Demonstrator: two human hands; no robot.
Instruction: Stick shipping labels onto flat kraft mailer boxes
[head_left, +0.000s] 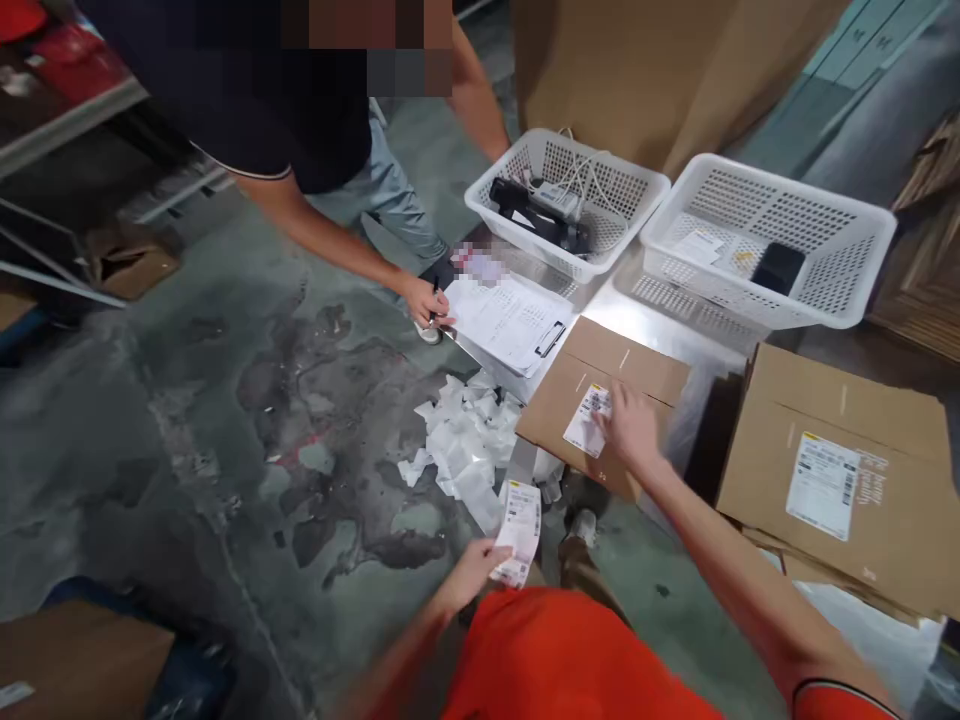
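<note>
My right hand (628,428) lies flat, fingers stretched, on a white label (586,420) stuck to the top of a small cardboard box (600,395) on a metal table (652,325). My left hand (474,567) is low near my orange shirt, its fingers pinched on a strip of white printed labels (519,530). Across from me another person's hand (427,302) holds a pen at the edge of a clipboard with a printed sheet (510,320).
Two white perforated baskets stand at the back: one (566,200) holds black devices and cables, the other (772,240) a black item and papers. A larger labelled carton (840,480) sits right. Peeled label backings (465,440) litter the stained concrete floor.
</note>
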